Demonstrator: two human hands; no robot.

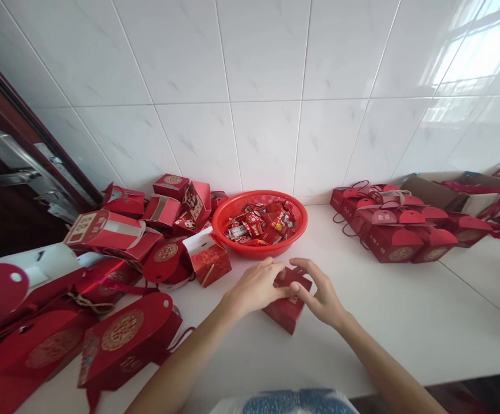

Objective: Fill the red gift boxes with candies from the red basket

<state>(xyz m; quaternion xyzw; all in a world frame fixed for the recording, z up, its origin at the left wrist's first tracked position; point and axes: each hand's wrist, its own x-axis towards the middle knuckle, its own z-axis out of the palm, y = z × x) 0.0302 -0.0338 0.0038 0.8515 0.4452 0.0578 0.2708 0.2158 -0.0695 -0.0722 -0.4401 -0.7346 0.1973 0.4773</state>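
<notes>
In the middle of the white table stands a small red candy box (287,313), with lettering on its front. My left hand (258,287) reaches over its top left side, fingers curled at the upper flaps and thumb pointing toward the front. From the right, my right hand (323,296) grips the same box, thumb on the front upper edge and index finger bent over the top. The hands partly cover the top, so how the flaps sit is hard to see. Just behind the box is a red plastic basket (261,250) of wrapped sweets (267,221).
Several red boxes (120,333) lie heaped on the left, some open. An open-topped box (209,259) stands left of the basket. More closed boxes with cords (394,241) are grouped at the right, beside a cardboard carton (439,195) with ribbons. Behind is a tiled wall (267,144).
</notes>
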